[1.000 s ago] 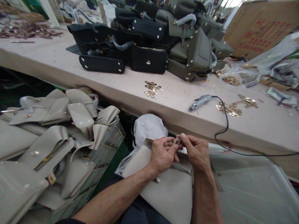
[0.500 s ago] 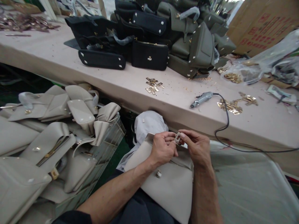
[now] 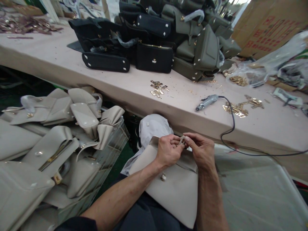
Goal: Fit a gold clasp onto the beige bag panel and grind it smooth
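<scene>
A cream handbag lies across my lap, its small metal turn-lock showing on the front. Above its upper edge, my left hand and my right hand meet, fingers pinched from both sides on a small rectangular frame with a slot in it. The frame appears to sit at the end of the bag's strap or flap, which the fingers partly cover. A pale grey cloth covers my knee behind the bag.
A crate piled with cream bags stands at left. On the table lie black bags, olive bags, gold plates, more gold plates and a corded electric screwdriver. Its cable hangs over the table edge.
Both hands stay at the bag's top edge. The small frame has tilted slightly between the fingers, and the right hand has shifted a little.
</scene>
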{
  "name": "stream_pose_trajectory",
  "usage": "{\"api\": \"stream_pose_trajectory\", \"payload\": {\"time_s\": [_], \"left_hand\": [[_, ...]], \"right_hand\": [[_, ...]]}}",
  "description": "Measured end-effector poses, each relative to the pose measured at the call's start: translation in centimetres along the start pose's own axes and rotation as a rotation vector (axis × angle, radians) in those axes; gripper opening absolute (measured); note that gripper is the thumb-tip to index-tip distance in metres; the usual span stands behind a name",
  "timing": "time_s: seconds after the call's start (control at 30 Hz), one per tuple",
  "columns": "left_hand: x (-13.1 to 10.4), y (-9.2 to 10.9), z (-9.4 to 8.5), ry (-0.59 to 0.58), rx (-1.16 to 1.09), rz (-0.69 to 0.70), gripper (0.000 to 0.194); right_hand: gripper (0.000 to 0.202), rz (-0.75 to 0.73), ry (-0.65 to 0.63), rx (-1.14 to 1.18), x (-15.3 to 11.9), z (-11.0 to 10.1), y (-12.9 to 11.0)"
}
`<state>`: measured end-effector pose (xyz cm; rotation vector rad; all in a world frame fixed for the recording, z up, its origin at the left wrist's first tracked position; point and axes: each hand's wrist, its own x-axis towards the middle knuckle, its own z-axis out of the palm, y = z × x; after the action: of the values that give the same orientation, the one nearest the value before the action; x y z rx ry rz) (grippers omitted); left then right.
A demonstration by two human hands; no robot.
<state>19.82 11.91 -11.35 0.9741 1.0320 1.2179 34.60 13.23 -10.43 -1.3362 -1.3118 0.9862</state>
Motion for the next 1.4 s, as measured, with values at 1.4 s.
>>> {"api": "stream_pose_trajectory", "payload": {"time_s": [1.4], "left_hand": [[0.3, -0.9, -0.2, -0.075, -0.069, -0.098, 0.020]], "right_hand": [[0.042, -0.059, -0.185, -0.019, -0.2, -1.2, 2.8]]}}
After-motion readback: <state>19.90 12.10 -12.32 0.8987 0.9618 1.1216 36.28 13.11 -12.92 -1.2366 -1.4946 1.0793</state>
